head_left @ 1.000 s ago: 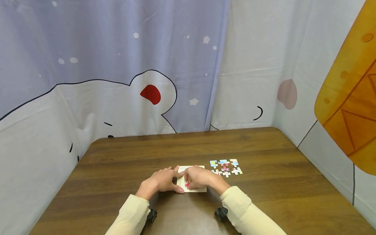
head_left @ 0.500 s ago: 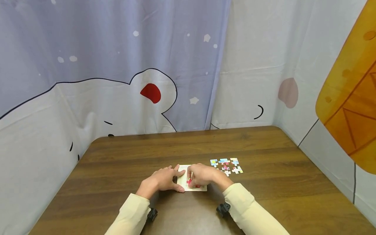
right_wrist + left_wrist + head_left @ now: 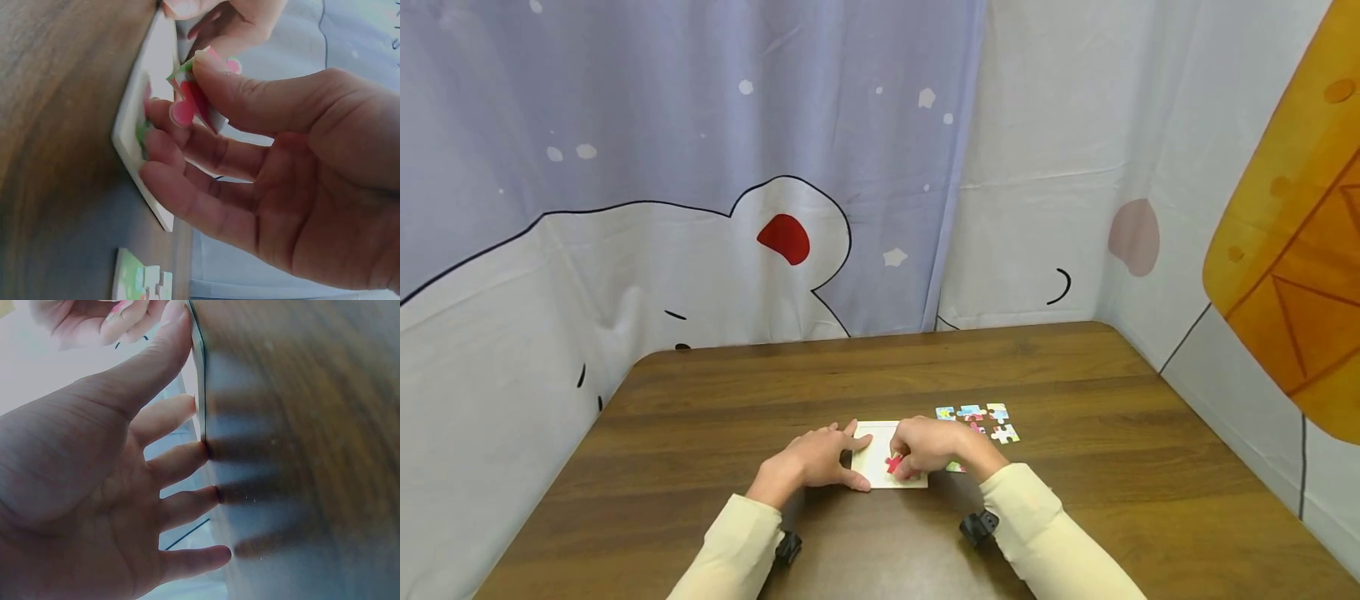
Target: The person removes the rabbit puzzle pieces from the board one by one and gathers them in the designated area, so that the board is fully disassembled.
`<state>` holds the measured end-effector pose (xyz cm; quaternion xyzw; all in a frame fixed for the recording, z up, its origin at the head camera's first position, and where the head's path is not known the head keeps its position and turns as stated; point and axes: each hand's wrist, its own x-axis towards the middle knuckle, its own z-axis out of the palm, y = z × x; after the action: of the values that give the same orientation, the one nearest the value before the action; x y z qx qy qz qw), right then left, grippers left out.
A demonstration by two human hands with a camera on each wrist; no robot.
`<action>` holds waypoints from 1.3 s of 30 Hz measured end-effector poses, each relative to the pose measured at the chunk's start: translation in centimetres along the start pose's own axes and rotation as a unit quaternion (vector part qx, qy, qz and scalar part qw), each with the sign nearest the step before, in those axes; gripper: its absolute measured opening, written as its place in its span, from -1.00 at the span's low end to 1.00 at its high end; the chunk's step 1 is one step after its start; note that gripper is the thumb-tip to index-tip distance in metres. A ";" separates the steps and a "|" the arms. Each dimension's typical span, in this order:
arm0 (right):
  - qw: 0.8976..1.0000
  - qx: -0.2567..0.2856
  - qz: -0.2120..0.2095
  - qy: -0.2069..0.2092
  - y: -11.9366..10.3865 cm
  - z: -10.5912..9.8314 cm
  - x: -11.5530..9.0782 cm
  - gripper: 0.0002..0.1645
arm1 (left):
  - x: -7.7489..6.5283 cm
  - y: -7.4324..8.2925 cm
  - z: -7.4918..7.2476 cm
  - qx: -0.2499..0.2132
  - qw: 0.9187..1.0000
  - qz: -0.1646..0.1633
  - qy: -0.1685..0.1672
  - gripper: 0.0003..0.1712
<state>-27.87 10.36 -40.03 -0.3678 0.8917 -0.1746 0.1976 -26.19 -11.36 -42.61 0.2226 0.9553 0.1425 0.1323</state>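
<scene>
In the head view a pale, flat puzzle board (image 3: 874, 450) lies on the table between both hands. My left hand (image 3: 811, 460) rests at its left edge, fingers spread and fairly straight; in the left wrist view the thumb (image 3: 150, 365) touches the board's edge. My right hand (image 3: 928, 442) pinches a red-pink puzzle piece (image 3: 892, 463) over the board. In the right wrist view the piece (image 3: 182, 114) is tilted between thumb and fingers, with green along one side. Behind those fingers, a bit of green and pink (image 3: 142, 132) shows at the board, mostly hidden.
Several loose puzzle pieces (image 3: 972, 412) lie on the brown wooden table (image 3: 760, 383) right of the board, some hidden by the right hand. One green piece (image 3: 956, 467) shows below the right wrist. A printed curtain (image 3: 865, 167) hangs behind the table.
My right hand has shifted rightward across the board with the red-pink puzzle piece in its pinch. The left hand has stayed at the board's left edge.
</scene>
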 end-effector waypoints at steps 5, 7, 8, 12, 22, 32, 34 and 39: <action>0.996 0.080 0.023 0.012 0.6 -1.0 -1.1 -0.69 | 0.0 0.0 0.0 -0.004 1.000 -0.008 -0.002 -0.05; 0.991 0.128 0.036 0.020 1.2 -1.5 -1.8 -0.80 | 0.0 0.1 0.0 -0.007 1.000 -0.013 -0.005 -0.05; 0.987 0.151 0.043 0.023 1.6 -1.7 -2.2 -0.85 | 0.0 0.1 0.0 -0.008 1.000 -0.015 -0.005 -0.05; 0.979 0.190 0.065 0.047 3.6 -2.6 -4.0 -0.78 | -0.1 0.2 0.0 -0.011 1.000 -0.019 -0.007 -0.05; 0.981 0.156 0.100 0.063 8.0 -3.3 -8.1 -0.61 | -0.2 0.3 0.0 -0.016 1.000 -0.015 -0.008 -0.05; 0.985 0.063 0.131 0.092 7.6 -1.8 -7.2 -0.72 | -0.3 0.1 0.2 -0.020 1.000 -0.010 -0.006 -0.05; 0.986 0.041 0.129 0.097 7.5 -1.7 -7.1 -0.71 | -0.3 0.2 0.2 -0.022 1.000 -0.010 -0.007 -0.05; 0.987 0.021 0.126 0.102 7.4 -1.6 -7.0 -0.73 | -0.3 0.1 0.1 -0.023 1.000 -0.006 -0.005 -0.05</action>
<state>-28.41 20.67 -40.47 -0.2287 0.9425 -0.2038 0.1334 -25.92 -11.40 -42.58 0.2145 0.9525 0.1624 0.1427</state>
